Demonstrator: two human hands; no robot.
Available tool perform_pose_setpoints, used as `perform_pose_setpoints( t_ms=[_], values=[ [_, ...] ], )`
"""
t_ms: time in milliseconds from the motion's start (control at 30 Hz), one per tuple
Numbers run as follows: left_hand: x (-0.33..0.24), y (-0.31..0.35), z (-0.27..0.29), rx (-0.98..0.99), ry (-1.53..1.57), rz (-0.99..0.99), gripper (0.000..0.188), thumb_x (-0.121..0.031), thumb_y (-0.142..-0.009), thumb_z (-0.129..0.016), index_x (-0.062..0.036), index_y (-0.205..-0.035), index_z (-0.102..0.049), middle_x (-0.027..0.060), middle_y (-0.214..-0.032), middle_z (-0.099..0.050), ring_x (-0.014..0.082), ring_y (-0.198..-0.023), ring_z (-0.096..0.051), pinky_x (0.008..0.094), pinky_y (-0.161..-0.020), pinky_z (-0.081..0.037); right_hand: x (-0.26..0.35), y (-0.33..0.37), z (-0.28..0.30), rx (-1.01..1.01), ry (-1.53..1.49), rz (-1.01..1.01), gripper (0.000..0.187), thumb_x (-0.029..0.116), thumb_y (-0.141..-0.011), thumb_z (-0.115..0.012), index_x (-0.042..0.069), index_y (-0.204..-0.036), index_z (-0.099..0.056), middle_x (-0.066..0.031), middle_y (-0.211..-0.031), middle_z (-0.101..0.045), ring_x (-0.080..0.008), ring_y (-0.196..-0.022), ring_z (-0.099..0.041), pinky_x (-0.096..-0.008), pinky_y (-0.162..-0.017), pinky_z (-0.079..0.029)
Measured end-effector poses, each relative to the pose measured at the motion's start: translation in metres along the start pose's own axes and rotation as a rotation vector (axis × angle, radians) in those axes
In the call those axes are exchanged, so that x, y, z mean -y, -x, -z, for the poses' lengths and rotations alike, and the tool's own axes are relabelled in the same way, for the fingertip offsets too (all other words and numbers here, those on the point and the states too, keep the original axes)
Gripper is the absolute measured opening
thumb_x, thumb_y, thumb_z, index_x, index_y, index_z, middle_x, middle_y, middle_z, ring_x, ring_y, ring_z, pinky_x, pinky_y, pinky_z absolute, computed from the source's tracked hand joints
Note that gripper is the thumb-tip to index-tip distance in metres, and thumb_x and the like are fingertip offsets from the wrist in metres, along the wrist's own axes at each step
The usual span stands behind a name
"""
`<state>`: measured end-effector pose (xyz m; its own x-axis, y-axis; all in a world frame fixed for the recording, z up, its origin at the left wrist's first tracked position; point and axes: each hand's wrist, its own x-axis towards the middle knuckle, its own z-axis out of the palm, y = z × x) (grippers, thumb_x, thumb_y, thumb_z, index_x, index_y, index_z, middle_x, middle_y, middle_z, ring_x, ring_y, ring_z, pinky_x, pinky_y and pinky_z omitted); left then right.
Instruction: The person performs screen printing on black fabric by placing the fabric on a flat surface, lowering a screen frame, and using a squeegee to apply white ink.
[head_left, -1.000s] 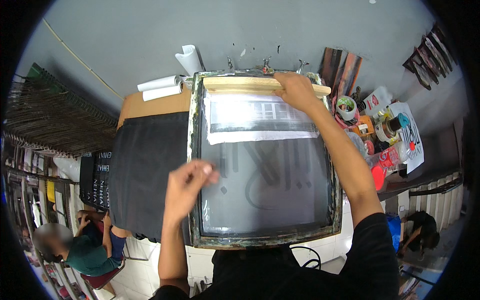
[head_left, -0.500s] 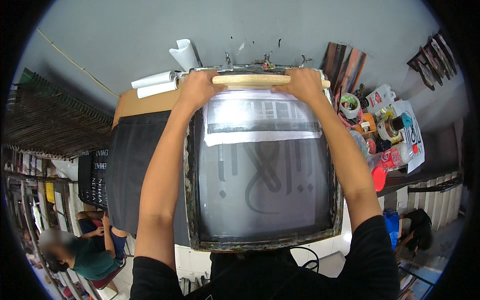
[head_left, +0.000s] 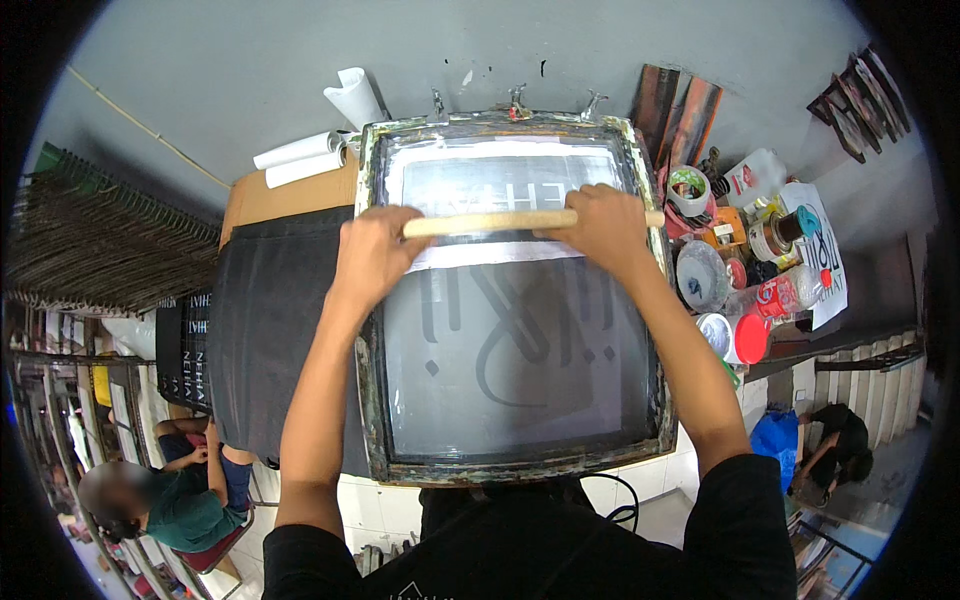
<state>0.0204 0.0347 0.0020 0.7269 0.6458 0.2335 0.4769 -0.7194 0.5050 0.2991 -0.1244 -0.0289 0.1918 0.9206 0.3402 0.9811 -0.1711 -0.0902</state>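
Observation:
A wooden-handled squeegee [head_left: 490,223] lies crosswise over the upper part of a screen-printing frame [head_left: 520,468]. My left hand [head_left: 376,255] is wrapped round its left end, my right hand [head_left: 606,230] round its right part, with a short tip sticking out beyond. The squeegee's blade is hardly visible below the handle. Beyond the handle, the mesh [head_left: 500,172] shines and shows a pale lettered stencil inside white tape. Nearer to me, dark curved strokes and dots show on the grey mesh. The frame's border is crusted with old ink.
Black fabric [head_left: 280,330] covers the table on the left, with white paper rolls [head_left: 300,160] behind. On the right stand a tape roll [head_left: 689,190], a tub [head_left: 703,275], a plastic bottle [head_left: 785,295] and cans. Metal clamps [head_left: 517,102] line the far edge. Two people are farther off.
Both hands have drawn the squeegee toward me from the frame's far edge, uncovering more of the lettered stencil behind it. The view has shifted slightly.

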Motion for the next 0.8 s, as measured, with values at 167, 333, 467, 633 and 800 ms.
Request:
perform_pose_setpoints(
  t_ms=[167, 333, 467, 633, 800],
  values=[
    [-0.008, 0.043, -0.008, -0.059, -0.043, -0.039, 0.026, -0.018, -0.08, -0.082, -0.0061, -0.104, -0.077, 0.0133, -0.097, -0.075, 0.0319, -0.086, -0.072, 0.0412, -0.076, -0.056, 0.018, 0.043, 0.0, -0.07, 0.032, 0.046, 0.033, 0.036, -0.069, -0.084, 0.011, -0.084, -0.069, -0.0049, -0.084, -0.066, -0.0248, -0.084, -0.067, -0.0406, -0.068, -0.052],
    [-0.013, 0.083, -0.017, -0.232, 0.027, -0.096, 0.047, -0.012, -0.08, -0.083, -0.0034, -0.124, -0.067, 0.0146, -0.123, -0.071, 0.0336, -0.117, -0.066, 0.0454, -0.109, -0.046, 0.023, 0.059, -0.01, -0.277, -0.044, 0.123, 0.027, 0.019, -0.064, -0.081, 0.012, -0.087, -0.066, -0.0032, -0.085, -0.063, -0.0246, -0.085, -0.065, -0.0409, -0.07, -0.05],
    [-0.065, 0.163, 0.009, -0.358, 0.432, 0.29, 0.03, -0.008, -0.09, -0.074, 0.0025, -0.117, -0.067, 0.0156, -0.117, -0.073, 0.0257, -0.108, -0.07, 0.04, -0.099, -0.052, 0.016, 0.059, 0.003, -0.289, -0.106, 0.099, 0.026, 0.016, -0.065, -0.081, 0.013, -0.087, -0.067, -0.0034, -0.085, -0.064, -0.0265, -0.085, -0.066, -0.0421, -0.07, -0.05],
    [-0.076, 0.292, 0.033, 0.325, 1.026, 0.866, 0.04, -0.029, -0.105, -0.058, 0.0078, -0.113, -0.07, 0.0194, -0.101, -0.076, 0.027, -0.097, -0.073, 0.0373, -0.088, -0.057, -0.005, 0.005, 0.005, -0.199, -0.094, 0.061, 0.028, 0.026, -0.069, -0.086, 0.011, -0.089, -0.073, -0.007, -0.084, -0.069, -0.0307, -0.084, -0.069, -0.044, -0.074, -0.053],
    [-0.1, 0.343, 0.006, 0.091, 1.676, 1.243, 0.057, -0.033, -0.107, -0.049, 0.0141, -0.138, -0.047, 0.0312, -0.139, -0.057, 0.0402, -0.128, -0.059, 0.0481, -0.114, -0.044, -0.02, -0.066, -0.002, -0.01, -0.112, -0.037, 0.04, 0.044, -0.072, -0.085, 0.011, -0.094, -0.077, -0.0103, -0.091, -0.074, -0.0344, -0.087, -0.071, -0.0477, -0.078, -0.054]
  ],
)
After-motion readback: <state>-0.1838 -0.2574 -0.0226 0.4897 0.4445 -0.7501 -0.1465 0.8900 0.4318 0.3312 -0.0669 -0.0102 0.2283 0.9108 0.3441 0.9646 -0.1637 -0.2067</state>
